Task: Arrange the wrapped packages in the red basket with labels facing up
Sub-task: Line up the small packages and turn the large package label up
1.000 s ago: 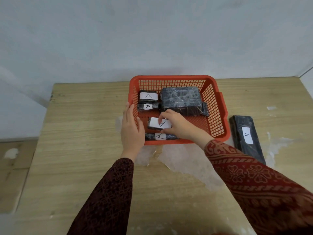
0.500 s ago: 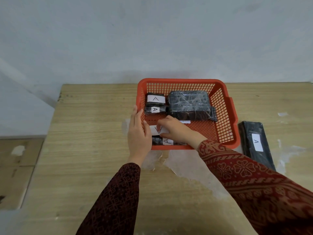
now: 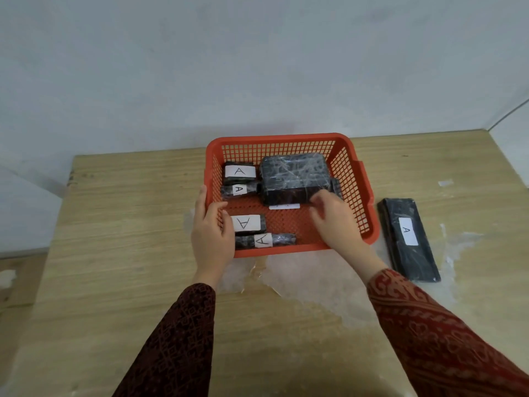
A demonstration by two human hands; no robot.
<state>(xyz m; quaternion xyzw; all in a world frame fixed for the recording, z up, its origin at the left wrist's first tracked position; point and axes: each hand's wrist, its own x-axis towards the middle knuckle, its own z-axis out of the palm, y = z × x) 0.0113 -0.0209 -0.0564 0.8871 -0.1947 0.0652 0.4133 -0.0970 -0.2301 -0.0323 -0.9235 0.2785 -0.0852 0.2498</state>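
A red mesh basket stands on the wooden table. Inside, along its left side, lie several small black wrapped packages with white "A" labels up: two at the back and two at the front. A large black wrapped package sits at the back right with no label showing on top; a white strip peeks out under its front edge. My left hand grips the basket's left wall. My right hand hovers over the basket floor by the large package, fingers apart, holding nothing.
A long black wrapped package with an "A" label up lies on the table right of the basket. A sheet of clear plastic film is spread under and in front of the basket. A pale wall rises behind the table.
My right hand has let go of the small labelled package at the front left and moved right, towards the large package. My left hand has stayed on the basket's left wall.
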